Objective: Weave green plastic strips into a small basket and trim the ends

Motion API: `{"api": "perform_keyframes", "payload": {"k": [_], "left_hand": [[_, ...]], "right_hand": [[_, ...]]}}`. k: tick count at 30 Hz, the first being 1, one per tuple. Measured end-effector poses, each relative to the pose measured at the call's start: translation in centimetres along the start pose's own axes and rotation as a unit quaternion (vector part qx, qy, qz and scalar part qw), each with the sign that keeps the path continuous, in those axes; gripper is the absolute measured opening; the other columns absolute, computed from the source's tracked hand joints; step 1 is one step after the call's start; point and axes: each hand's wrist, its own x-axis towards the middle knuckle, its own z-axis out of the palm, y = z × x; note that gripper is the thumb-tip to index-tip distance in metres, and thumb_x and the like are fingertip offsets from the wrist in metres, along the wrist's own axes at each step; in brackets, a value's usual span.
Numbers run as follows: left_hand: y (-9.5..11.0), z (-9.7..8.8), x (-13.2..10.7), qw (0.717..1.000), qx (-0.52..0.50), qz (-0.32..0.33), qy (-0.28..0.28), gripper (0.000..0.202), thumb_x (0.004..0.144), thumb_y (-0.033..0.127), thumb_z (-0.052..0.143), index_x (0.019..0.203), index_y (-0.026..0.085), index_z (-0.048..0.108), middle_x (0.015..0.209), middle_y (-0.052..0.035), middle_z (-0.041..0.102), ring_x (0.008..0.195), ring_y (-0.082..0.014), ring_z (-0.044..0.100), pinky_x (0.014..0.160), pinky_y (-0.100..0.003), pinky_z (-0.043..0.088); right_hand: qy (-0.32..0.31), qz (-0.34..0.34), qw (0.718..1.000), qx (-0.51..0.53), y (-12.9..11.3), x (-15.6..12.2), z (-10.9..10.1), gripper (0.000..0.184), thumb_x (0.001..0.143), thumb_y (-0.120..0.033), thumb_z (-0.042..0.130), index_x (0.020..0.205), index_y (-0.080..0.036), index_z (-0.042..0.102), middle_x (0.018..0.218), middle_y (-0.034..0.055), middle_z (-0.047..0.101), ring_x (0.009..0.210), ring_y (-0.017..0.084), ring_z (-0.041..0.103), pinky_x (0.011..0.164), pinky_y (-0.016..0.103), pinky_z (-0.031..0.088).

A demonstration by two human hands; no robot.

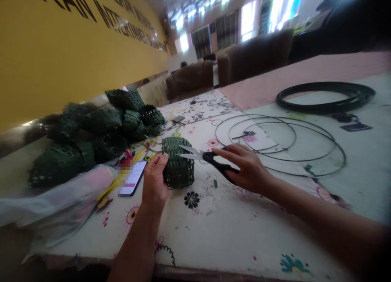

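A small dark green woven basket [179,168] is held above the flowered tablecloth, its side turned up toward me. My left hand [156,178] grips its left edge, thumb on the weave and the other fingers mostly hidden. From the right, my right hand [244,164] holds black-handled scissors [214,159] with fingers in the loops. The blades are spread apart, and their tips lie over the basket's weave; whether they touch a strip I cannot tell. A loose green strip [149,147] sticks out to the left of the basket.
Several green woven baskets [106,119] are heaped at the left by the yellow wall. A phone [133,178] and a whitish plastic bag [67,196] lie nearby. Thin wire loops [293,151] and a thick dark coil [324,107] rest on the right. Chairs [253,58] stand behind.
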Motion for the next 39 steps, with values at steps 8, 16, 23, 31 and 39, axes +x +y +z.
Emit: {"api": "perform_keyframes", "payload": {"k": [8,16,23,31,39], "left_hand": [[-0.5,-0.7,1.1,0.994,0.017,0.092,0.054,0.032,0.073,0.036,0.076,0.066,0.016,0.053,0.066,0.004,0.05,0.062,-0.0086,0.047,0.06,-0.02,0.041],[0.2,-2.0,2.3,0.996,0.028,0.079,0.005,0.025,0.071,0.035,0.076,0.079,0.018,0.062,0.079,0.0023,0.054,0.074,-0.0116,0.051,0.071,-0.022,0.042],[0.9,-1.5,0.9,0.89,0.354,0.227,-0.178,0.016,0.083,0.033,0.068,0.086,0.018,0.063,0.096,-0.0037,0.051,0.087,-0.0156,0.05,0.08,-0.026,0.042],[-0.4,0.7,-1.2,0.787,0.471,0.215,-0.336,0.056,0.081,0.036,0.074,0.132,0.025,0.053,0.116,-0.0079,0.06,0.099,-0.0223,0.06,0.085,-0.034,0.048],[0.3,-0.7,0.5,0.748,0.502,0.213,-0.378,0.041,0.075,0.038,0.079,0.112,0.026,0.066,0.116,-0.0054,0.067,0.115,-0.0271,0.059,0.119,-0.056,0.01]], "right_hand": [[0.001,-0.007,0.998,-0.062,0.4,0.5,-0.8,0.051,0.084,-0.011,0.056,0.134,-0.016,0.058,0.096,0.0119,0.064,0.086,0.024,0.056,0.076,0.037,0.047],[-0.148,0.225,0.958,-0.099,2.0,-0.1,0.0,0.055,0.076,-0.016,0.059,0.131,-0.019,0.064,0.086,0.0096,0.066,0.075,0.023,0.056,0.065,0.031,0.04],[-0.299,0.278,0.908,-0.096,1.6,-0.4,0.3,0.069,0.074,-0.025,0.066,0.142,-0.017,0.054,0.101,0.014,0.067,0.094,0.029,0.061,0.079,0.035,0.044],[-0.353,0.234,0.895,-0.141,0.9,0.1,-0.8,0.037,0.086,-0.024,0.057,0.12,-0.016,0.07,0.101,0.0158,0.067,0.094,0.029,0.064,0.08,0.036,0.045],[-0.276,0.217,0.931,-0.102,0.9,0.6,-1.0,0.053,0.086,-0.022,0.061,0.138,-0.02,0.055,0.109,0.0127,0.066,0.09,0.024,0.065,0.077,0.033,0.045]]}}
